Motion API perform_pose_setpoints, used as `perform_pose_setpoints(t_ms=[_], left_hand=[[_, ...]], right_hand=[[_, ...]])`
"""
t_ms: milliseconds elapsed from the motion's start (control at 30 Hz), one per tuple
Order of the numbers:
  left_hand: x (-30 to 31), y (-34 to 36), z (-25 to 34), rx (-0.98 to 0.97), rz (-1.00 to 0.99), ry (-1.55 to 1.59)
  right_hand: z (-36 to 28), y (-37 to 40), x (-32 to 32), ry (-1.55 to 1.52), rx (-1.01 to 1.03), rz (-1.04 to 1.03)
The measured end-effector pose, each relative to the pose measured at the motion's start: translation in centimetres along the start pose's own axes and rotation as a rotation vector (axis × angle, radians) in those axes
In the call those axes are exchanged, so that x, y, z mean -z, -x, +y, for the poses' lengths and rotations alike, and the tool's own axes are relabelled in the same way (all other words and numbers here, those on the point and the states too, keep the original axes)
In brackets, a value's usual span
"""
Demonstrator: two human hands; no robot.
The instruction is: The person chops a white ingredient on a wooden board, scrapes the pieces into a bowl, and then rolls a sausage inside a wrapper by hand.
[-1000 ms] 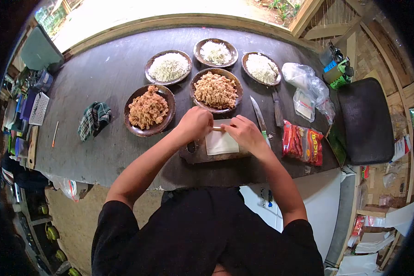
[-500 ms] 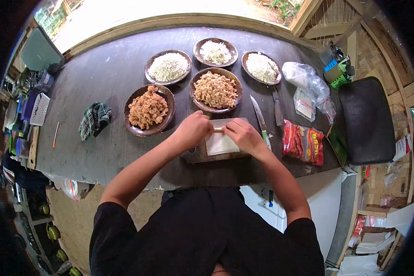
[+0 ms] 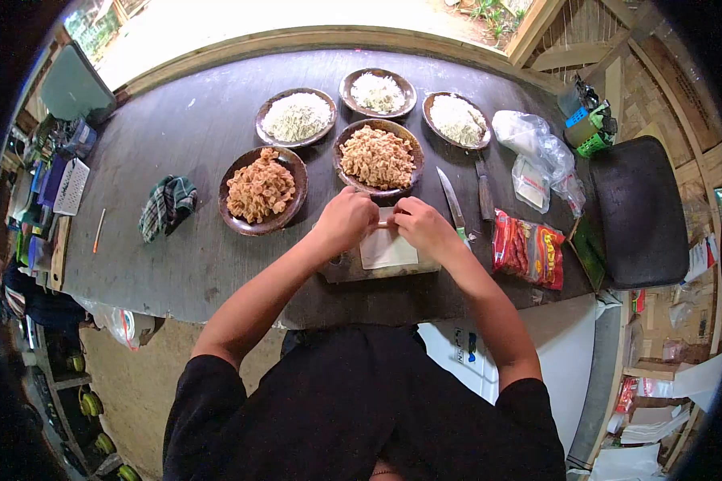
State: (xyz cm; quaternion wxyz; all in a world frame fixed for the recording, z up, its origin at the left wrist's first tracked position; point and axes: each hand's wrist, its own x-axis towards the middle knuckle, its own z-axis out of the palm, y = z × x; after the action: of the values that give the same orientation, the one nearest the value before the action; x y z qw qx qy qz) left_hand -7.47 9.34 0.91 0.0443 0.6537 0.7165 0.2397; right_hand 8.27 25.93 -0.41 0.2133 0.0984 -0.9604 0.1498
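A pale square wrapper sheet lies on a low, flat-topped block near the table's front edge. Along the sheet's far edge runs a thin, light brown roll. My left hand pinches the roll's left end, and my right hand has its fingers closed at the other end. Fingertips on both sides partly hide it, so its filling cannot be made out. Just beyond my hands sits a brown bowl of light brown crumbly pieces. Another bowl, at left, holds darker brown pieces.
Three dishes of whitish shreds or powder stand farther back. Right of my hands lie a knife, a dark-handled tool, a red sausage packet and plastic bags. A checked cloth and a thin stick are at left.
My left hand has shifted slightly right and now covers more of the roll's left end. The fingers of both hands stay at the roll; the bowls and tools have not moved on the table.
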Motion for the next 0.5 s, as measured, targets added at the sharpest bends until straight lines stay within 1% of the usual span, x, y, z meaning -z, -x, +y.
perform_pose_setpoints(t_ms=[33,100,133,200,233,300,333,400,500], left_hand=[[-0.3,-0.2,-0.4,0.001,0.002,-0.002],[-0.7,-0.5,-0.8,-0.083,-0.057,-0.002],[-0.9,-0.5,-0.8,-0.083,-0.055,-0.003],[-1.1,-0.3,-0.3,-0.055,-0.134,-0.049],[-0.9,0.1,0.0,-0.057,-0.134,-0.049],[-0.7,1.3,0.9,-0.203,-0.042,-0.219],[-0.6,1.7,1.3,-0.262,-0.050,-0.314],[-0.4,2.0,2.2,-0.258,-0.083,-0.360],[0.3,2.0,2.9,-0.241,-0.148,-0.417]], right_hand=[[0.0,-0.1,0.1,0.001,0.003,0.000],[-0.1,-0.1,0.3,0.040,0.021,-0.032],[-0.1,0.0,0.5,0.041,0.023,-0.032],[-0.4,0.1,0.8,0.136,0.058,-0.091],[-0.6,0.3,0.9,0.138,0.057,-0.091],[-1.4,0.9,1.1,0.216,0.099,-0.032],[-1.5,1.2,0.9,0.216,0.099,-0.033],[-1.7,1.7,0.5,0.191,0.119,0.058],[-2.2,2.1,0.7,0.203,0.088,0.014]])
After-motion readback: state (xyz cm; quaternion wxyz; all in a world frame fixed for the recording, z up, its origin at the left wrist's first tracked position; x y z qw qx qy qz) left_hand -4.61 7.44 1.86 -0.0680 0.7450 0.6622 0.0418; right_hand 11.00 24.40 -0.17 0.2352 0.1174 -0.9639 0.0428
